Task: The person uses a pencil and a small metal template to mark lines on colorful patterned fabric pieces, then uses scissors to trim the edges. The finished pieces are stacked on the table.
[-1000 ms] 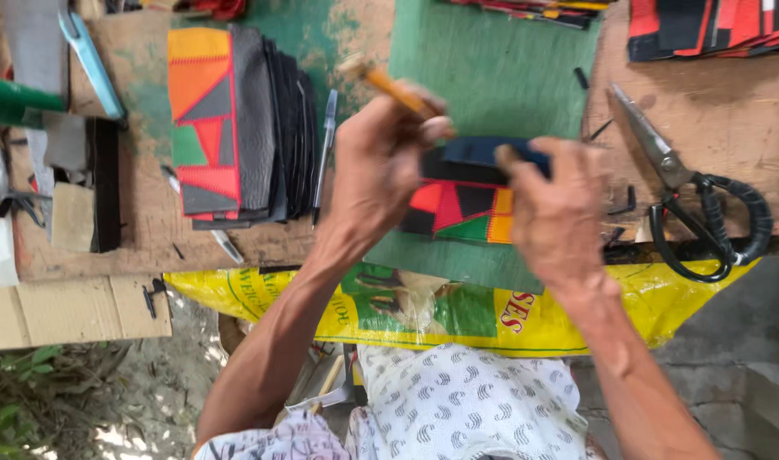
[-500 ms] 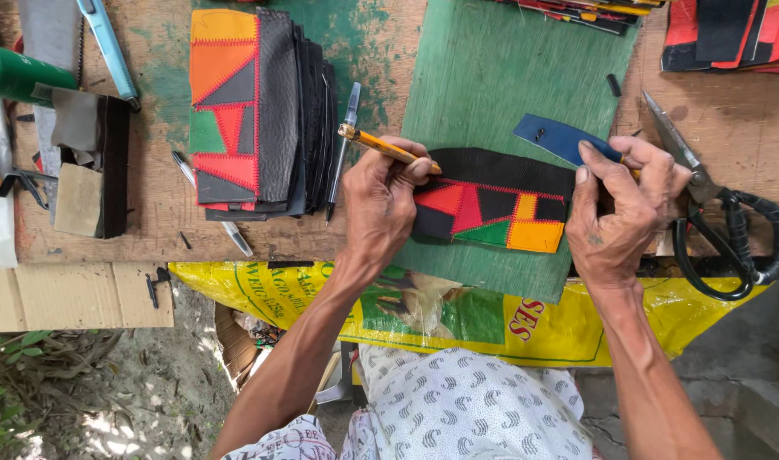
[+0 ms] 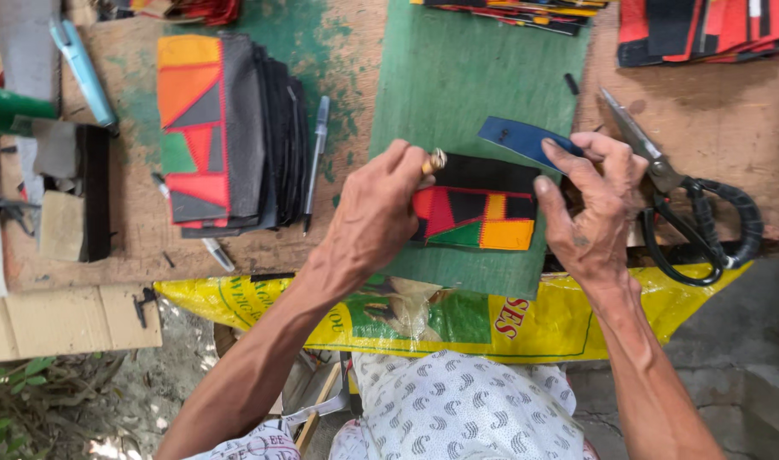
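My left hand [image 3: 374,220] grips a short yellow pencil-like tool [image 3: 433,162] with its tip at the top left edge of a patchwork piece [image 3: 479,209] of black, red, green, yellow and orange. The piece lies flat on a green board [image 3: 458,77]. My right hand [image 3: 592,204] rests at the piece's right end and pinches a dark blue strip [image 3: 523,140] that sticks up and to the left over the piece.
A stack of finished patchwork pieces [image 3: 227,132] lies to the left, with a pen [image 3: 315,158] beside it. Black-handled scissors [image 3: 683,200] lie right of my right hand. More coloured pieces [image 3: 713,30] sit at the top right. A yellow sack [image 3: 492,319] hangs over the bench edge.
The patchwork piece came down from my hands to lie flat on the green board. My right hand lifted the blue strip clear, and my left hand brought the pencil tool onto the piece's edge.
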